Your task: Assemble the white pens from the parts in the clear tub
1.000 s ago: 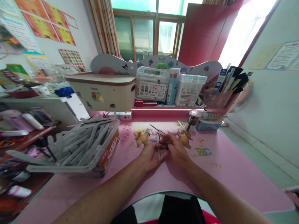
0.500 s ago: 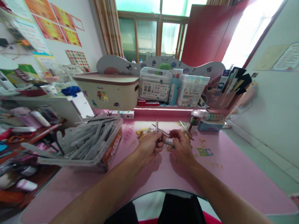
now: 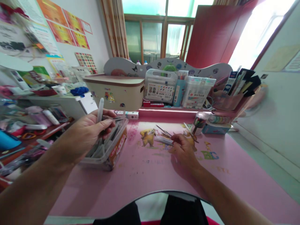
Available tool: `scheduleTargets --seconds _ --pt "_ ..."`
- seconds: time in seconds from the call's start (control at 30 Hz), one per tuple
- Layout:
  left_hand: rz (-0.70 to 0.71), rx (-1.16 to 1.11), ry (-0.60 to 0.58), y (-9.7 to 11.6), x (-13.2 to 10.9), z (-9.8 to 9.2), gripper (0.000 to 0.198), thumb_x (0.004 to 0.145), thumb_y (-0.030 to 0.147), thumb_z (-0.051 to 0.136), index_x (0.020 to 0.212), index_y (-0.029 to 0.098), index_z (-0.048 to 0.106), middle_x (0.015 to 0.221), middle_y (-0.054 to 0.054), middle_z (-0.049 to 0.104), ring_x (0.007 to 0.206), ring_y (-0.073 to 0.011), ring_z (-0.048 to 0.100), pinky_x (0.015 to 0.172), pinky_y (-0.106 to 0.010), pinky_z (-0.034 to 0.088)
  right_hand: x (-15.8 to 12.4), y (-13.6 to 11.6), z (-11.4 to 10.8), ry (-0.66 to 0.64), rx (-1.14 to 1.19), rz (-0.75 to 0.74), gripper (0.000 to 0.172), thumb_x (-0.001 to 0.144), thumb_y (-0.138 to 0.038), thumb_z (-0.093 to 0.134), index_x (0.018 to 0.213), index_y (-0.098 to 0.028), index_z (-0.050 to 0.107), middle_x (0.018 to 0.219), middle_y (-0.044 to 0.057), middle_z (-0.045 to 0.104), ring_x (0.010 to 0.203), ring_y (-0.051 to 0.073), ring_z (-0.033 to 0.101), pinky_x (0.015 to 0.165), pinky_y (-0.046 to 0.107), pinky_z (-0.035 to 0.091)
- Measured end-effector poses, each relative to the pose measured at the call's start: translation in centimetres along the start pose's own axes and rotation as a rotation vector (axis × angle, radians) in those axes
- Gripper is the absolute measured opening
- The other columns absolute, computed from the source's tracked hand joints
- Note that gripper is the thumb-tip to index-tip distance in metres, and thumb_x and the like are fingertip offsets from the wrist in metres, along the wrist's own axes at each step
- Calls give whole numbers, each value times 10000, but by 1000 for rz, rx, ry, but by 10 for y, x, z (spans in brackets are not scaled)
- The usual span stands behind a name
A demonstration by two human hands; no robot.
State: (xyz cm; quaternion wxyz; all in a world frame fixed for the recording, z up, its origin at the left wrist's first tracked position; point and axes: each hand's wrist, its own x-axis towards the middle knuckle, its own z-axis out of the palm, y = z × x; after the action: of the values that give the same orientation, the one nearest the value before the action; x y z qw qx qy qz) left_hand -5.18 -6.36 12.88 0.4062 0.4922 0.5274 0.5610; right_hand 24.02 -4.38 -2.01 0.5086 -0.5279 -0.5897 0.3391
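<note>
My left hand point(image 3: 87, 134) is closed round a white pen point(image 3: 100, 109) held upright above the clear plastic box point(image 3: 110, 150) packed with several white pens. My right hand point(image 3: 184, 150) rests on the pink desk point(image 3: 150, 175) at the middle, fingers pinched on a bundle of white pens point(image 3: 164, 140) that points left. A few loose pens point(image 3: 161, 130) lie just beyond it on the desk.
A cream storage box point(image 3: 117, 90), two clear marker cases point(image 3: 160, 86) and a holder of stationery point(image 3: 234, 87) line the back shelf. A small jar of pens point(image 3: 199, 122) and tape rolls point(image 3: 217, 120) stand at the right. A cluttered side shelf point(image 3: 28, 125) sits left.
My left hand has left the right hand and swung left with one white pen to above the plastic box. My right hand stays on the desk with the bundle.
</note>
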Motion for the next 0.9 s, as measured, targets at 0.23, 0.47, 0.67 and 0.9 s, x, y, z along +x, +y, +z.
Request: scheduleTargets --seconds 0.23,0.47,0.67,0.9 --pt "1 -100 56 -11 13 -6 199 709 122 607 900 173 583 616 45 521 430 -51 359 347 -105 241 0 6 -2 -15 -43 -37 196 771 -199 507 927 -202 626 906 36 611 719 178 615 576 266 511" --pt "190 69 140 0 24 -15 184 749 171 600 929 195 575 653 41 533 441 -56 371 365 -116 277 1 3 -2 -28 -118 -78 179 755 -178 501 885 -204 621 847 21 591 708 175 587 585 268 491" --pt "-7 330 98 -17 23 -15 262 791 210 545 1050 189 580 667 34 554 554 -112 529 530 -193 449 0 7 -2 -48 -140 -112 188 741 -146 495 867 -206 621 795 8 555 695 166 554 581 251 471" --pt "134 1029 63 -15 20 -19 213 866 256 442 985 200 609 918 -26 671 845 -203 605 820 -331 460 2 11 -2 -93 -95 -83 171 756 -162 508 892 -209 600 734 -16 529 617 152 555 554 254 478"
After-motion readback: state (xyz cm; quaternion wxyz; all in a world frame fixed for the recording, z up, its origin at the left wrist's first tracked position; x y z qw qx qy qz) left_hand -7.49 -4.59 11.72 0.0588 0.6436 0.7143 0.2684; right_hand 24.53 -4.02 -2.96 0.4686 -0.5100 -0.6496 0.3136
